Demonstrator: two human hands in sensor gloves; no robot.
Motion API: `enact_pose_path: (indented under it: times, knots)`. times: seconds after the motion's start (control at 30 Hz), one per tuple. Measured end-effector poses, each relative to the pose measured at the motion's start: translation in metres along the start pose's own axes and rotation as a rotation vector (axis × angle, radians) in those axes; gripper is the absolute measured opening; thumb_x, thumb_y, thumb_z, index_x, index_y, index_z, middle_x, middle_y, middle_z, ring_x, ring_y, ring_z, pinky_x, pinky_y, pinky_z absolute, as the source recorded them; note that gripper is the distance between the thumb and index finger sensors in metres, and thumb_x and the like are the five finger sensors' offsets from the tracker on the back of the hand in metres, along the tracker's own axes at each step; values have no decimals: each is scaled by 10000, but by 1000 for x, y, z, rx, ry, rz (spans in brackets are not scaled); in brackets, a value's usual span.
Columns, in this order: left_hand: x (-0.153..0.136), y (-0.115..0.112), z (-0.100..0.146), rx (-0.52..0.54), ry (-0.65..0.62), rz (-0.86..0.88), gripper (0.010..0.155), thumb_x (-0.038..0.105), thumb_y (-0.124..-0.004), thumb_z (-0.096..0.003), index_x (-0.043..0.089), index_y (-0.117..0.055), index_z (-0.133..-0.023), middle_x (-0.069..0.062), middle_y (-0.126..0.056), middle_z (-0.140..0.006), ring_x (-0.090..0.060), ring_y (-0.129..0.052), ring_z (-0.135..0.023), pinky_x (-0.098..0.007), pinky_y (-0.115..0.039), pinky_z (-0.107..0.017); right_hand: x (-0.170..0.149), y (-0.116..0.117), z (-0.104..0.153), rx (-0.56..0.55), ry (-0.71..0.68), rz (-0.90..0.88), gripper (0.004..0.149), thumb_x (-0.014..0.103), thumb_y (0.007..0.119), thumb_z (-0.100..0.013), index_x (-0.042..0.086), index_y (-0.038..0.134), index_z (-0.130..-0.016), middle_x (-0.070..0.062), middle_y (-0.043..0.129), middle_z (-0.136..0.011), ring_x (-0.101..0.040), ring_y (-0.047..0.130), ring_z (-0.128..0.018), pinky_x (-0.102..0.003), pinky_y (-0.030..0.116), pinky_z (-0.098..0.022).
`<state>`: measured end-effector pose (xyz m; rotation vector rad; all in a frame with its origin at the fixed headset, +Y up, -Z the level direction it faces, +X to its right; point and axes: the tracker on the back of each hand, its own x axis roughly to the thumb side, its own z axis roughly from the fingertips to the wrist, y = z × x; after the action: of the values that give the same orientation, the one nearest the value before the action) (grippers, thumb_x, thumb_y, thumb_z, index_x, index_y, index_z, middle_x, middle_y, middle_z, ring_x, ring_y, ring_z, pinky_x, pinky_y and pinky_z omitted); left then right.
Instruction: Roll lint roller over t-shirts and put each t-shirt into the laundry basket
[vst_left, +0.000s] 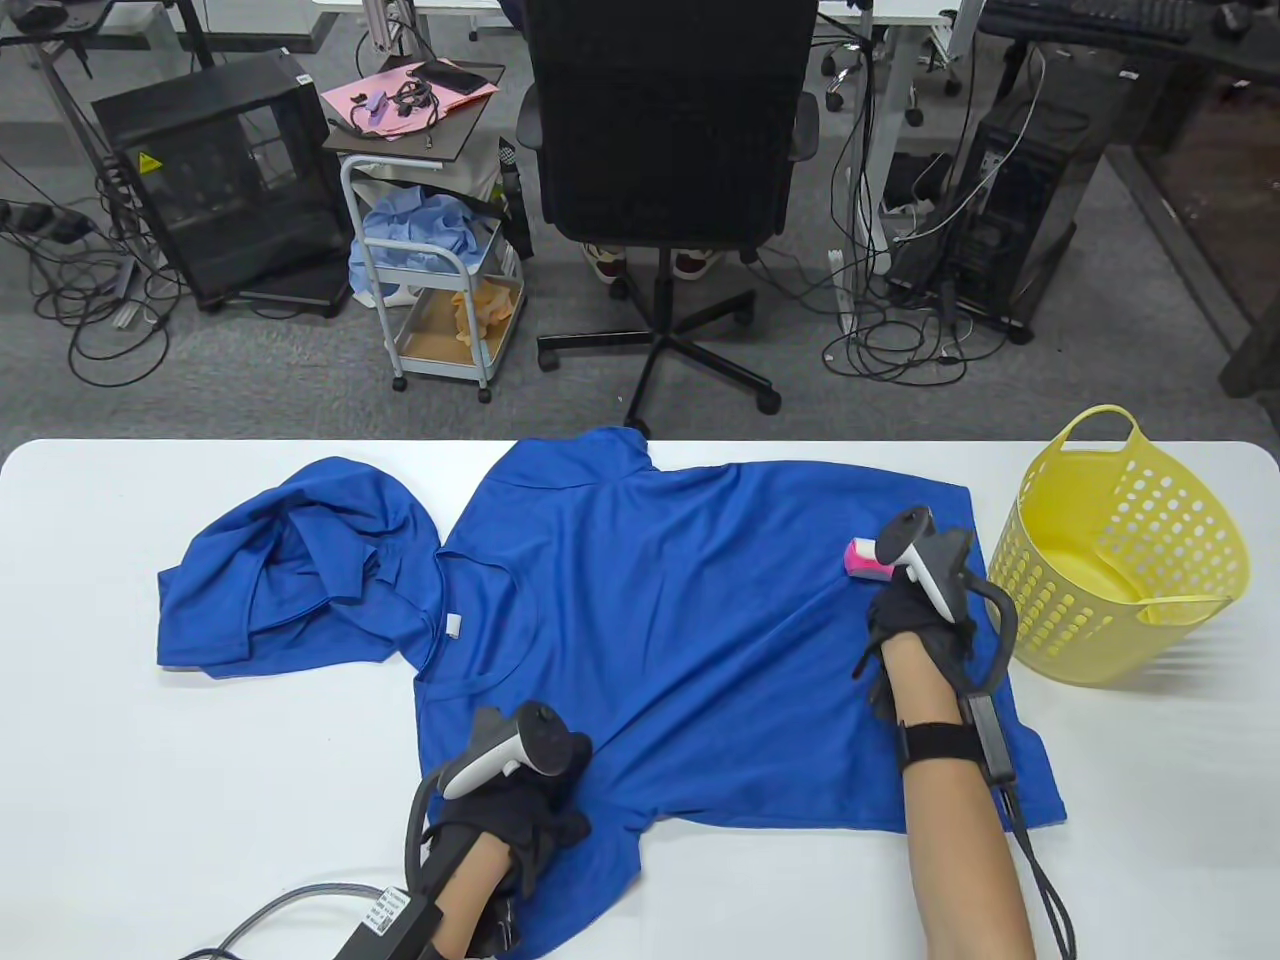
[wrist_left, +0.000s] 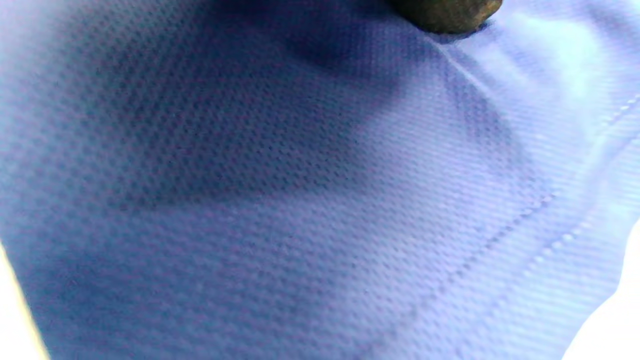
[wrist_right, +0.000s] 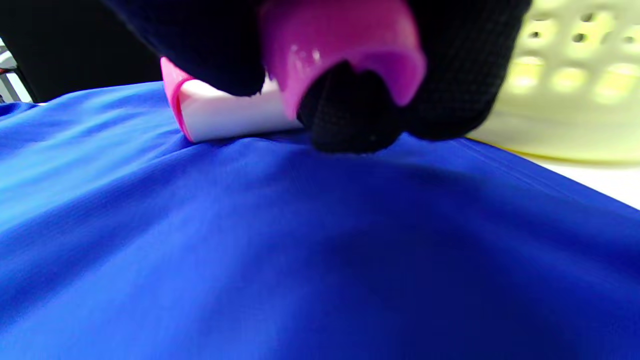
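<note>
Currently rolling: right hand (vst_left: 915, 625) grips the lint roller (vst_left: 868, 560), its head on the spread blue t-shirt (vst_left: 690, 640); left hand (vst_left: 520, 810) presses flat on the near hem. Next probably more strokes toward the left hand, then into the laundry basket (vst_left: 1195, 600) just right of the right hand.

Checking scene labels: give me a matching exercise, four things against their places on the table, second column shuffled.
Things:
1. lint roller
2. laundry basket
3. crumpled t-shirt
4. left hand

Places:
A. right end of the table
B. resting on the spread t-shirt's near edge
C. left of the spread t-shirt
D. gripped by the right hand, on the spread t-shirt

Pairs: 1-D, 2-A, 3-C, 4-B
</note>
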<state>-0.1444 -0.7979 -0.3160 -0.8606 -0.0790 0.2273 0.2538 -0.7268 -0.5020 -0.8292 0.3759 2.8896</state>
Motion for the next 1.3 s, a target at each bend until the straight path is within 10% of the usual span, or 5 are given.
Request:
enact_pose_path:
  times: [0.43,0.67,0.93,1.07,1.3]
  knots:
    - [2,0,0,3,2,-26,745,516,-565,-533,505,17,-998,37,198,-1041,-424,187,-941,-736,-89,-629,24,-9,-38,-36,43,5,664,356,719,-545,286,320,-1071,-56,726,-1013,-215,902,-668,-353,836,-468]
    - [1,0,-1,4,-10,-18,745,515,-566,-537,499,15,-1004,34,198,-1041,-427,193,-937,-737,-82,-621,11,-52,80,55,-239,38,527,406,775,-545,312,604,-1034,-104,911,-903,-172,987,-493,-277,883,-330]
    - [1,0,-1,9,-16,-20,746,515,-568,-542,489,10,-1012,24,191,-1047,-436,185,-939,-743,-88,-621,-9,-22,178,282,-417,204,469,355,815,-518,228,763,-966,-183,1009,-777,-226,1022,-380,-315,897,-238]
    - [1,0,-1,10,-22,-11,743,513,-573,-545,491,2,-1014,26,190,-1048,-436,187,-936,-742,-84,-617,5,-14,172,241,-377,243,460,344,796,-523,221,752,-964,-182,987,-793,-234,1011,-399,-329,889,-250]
    - [1,1,-1,4,-20,-4,740,515,-581,-548,495,-6,-1015,29,188,-1049,-435,186,-936,-743,-86,-617,52,-21,81,166,-224,38,468,346,760,-554,273,650,-1003,-143,898,-889,-236,970,-497,-346,860,-327]
